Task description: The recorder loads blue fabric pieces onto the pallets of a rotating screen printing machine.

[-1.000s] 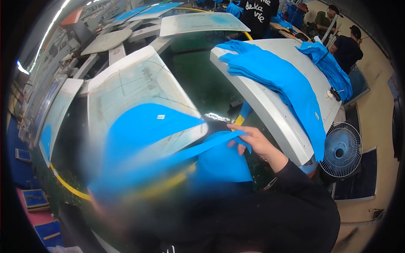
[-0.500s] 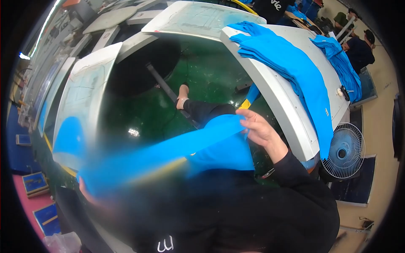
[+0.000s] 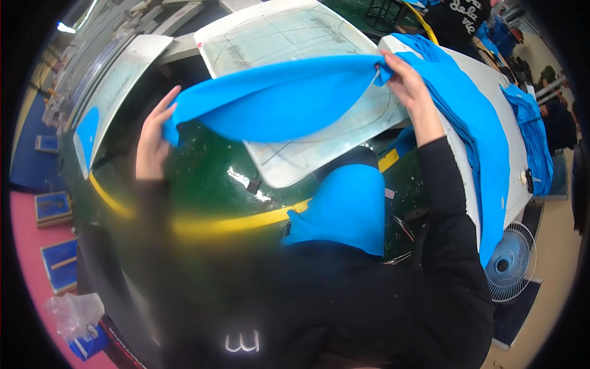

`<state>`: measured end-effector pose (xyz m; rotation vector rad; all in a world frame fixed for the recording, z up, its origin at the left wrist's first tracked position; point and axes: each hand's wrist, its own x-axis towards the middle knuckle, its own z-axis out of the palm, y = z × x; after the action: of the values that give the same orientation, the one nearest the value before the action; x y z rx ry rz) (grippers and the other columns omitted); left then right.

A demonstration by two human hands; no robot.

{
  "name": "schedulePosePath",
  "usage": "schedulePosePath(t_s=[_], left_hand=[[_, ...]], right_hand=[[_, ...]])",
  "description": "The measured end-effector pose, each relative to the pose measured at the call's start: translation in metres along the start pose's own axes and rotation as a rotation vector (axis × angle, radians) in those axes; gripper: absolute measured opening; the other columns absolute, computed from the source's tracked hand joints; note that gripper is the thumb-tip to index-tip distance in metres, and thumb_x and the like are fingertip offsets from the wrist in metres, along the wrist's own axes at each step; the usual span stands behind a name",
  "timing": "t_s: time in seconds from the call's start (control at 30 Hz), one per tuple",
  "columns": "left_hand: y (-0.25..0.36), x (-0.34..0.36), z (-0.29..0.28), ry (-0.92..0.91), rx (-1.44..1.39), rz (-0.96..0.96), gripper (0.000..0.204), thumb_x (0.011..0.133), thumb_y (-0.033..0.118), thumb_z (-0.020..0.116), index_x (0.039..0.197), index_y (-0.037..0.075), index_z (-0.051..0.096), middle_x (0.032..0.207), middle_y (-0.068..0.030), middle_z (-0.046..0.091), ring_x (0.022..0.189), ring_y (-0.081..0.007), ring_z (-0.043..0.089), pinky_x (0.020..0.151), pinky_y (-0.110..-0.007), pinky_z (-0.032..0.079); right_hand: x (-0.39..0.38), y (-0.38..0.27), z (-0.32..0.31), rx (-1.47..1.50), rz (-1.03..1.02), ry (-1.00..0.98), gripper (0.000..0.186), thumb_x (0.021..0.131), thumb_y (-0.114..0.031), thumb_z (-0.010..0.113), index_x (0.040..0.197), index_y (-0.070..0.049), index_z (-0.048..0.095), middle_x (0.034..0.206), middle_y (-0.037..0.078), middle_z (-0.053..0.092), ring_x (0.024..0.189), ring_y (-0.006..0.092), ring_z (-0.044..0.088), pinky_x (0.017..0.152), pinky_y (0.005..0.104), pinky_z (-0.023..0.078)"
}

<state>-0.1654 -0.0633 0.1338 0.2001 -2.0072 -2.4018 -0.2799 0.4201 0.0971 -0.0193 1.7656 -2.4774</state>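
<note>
A blue cut piece of fabric [image 3: 264, 101] hangs stretched between my hands and sags in the middle. My left hand [image 3: 153, 138] is closed on its left end, thumb and fingers pinching the edge. The right end is pinched by my right hand [image 3: 407, 86], where the cloth bunches at the fingertips. Behind and under the fabric lies a pale, white-rimmed flat platen [image 3: 276, 169], partly covered by the cloth. Another blue fabric piece [image 3: 347, 209] drapes over my lap.
On the right, a white table [image 3: 458, 166] carries a stack of blue fabric pieces [image 3: 479, 132], with a fan [image 3: 503, 265] below its near end. Another platen [image 3: 126, 80] stands at left, blue cloth on its near end. A yellow curved strip [image 3: 246, 222] crosses near my lap.
Both hands have risen and moved forward, lifting the fabric from above my lap to over the platen. The platens have shifted, one now lying in front of me.
</note>
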Motion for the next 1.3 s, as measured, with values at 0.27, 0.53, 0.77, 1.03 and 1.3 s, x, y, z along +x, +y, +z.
schedulePosePath(t_s=[0.27, 0.53, 0.77, 1.03, 1.3], left_hand=[[0.008, 0.045, -0.042, 0.043, 0.159, 0.016, 0.044, 0.084, 0.011, 0.062, 0.127, 0.006, 0.054, 0.1, -0.0005, 0.063, 0.072, -0.0043, 0.053, 0.059, -0.018, 0.039], [-0.064, 0.023, -0.072, -0.02, 0.255, -0.156, 0.047, 0.081, 0.001, 0.064, 0.126, 0.002, 0.053, 0.116, -0.0095, 0.059, 0.094, -0.0127, 0.058, 0.084, -0.024, 0.048], [-0.094, -0.017, -0.067, 0.023, 0.467, -0.209, 0.048, 0.079, -0.003, 0.064, 0.125, 0.004, 0.055, 0.117, -0.0099, 0.058, 0.098, -0.0137, 0.056, 0.087, -0.023, 0.044], [-0.103, -0.039, -0.06, 0.068, 0.615, -0.198, 0.049, 0.078, -0.003, 0.065, 0.124, 0.008, 0.057, 0.121, -0.0113, 0.056, 0.1, -0.0155, 0.056, 0.088, -0.026, 0.044], [-0.114, -0.043, -0.061, 0.093, 0.709, -0.075, 0.048, 0.076, -0.004, 0.065, 0.122, 0.008, 0.058, 0.122, -0.0127, 0.056, 0.094, -0.0151, 0.059, 0.079, -0.025, 0.049]], right_hand=[[0.083, 0.0, 0.023, -0.261, -0.223, -0.052, 0.03, 0.081, -0.019, 0.07, 0.11, -0.01, 0.067, 0.1, 0.002, 0.067, 0.091, 0.01, 0.058, 0.083, 0.0224, 0.042], [0.053, 0.076, 0.014, -0.449, 0.1, -0.128, 0.032, 0.082, -0.01, 0.066, 0.114, -0.008, 0.065, 0.106, 0.006, 0.063, 0.09, 0.0129, 0.057, 0.079, 0.0248, 0.046], [0.007, 0.099, 0.015, -0.671, 0.161, -0.081, 0.036, 0.08, -0.005, 0.065, 0.116, -0.01, 0.064, 0.109, 0.009, 0.063, 0.094, 0.0145, 0.058, 0.087, 0.0248, 0.045], [-0.011, 0.105, 0.007, -0.761, 0.038, -0.115, 0.038, 0.08, 0.001, 0.062, 0.117, -0.006, 0.062, 0.12, 0.008, 0.058, 0.108, 0.0179, 0.055, 0.097, 0.0286, 0.04], [-0.013, 0.112, 0.001, -0.77, -0.033, -0.135, 0.04, 0.078, 0.006, 0.062, 0.117, -0.004, 0.061, 0.12, 0.009, 0.057, 0.106, 0.0173, 0.056, 0.093, 0.0268, 0.043]])
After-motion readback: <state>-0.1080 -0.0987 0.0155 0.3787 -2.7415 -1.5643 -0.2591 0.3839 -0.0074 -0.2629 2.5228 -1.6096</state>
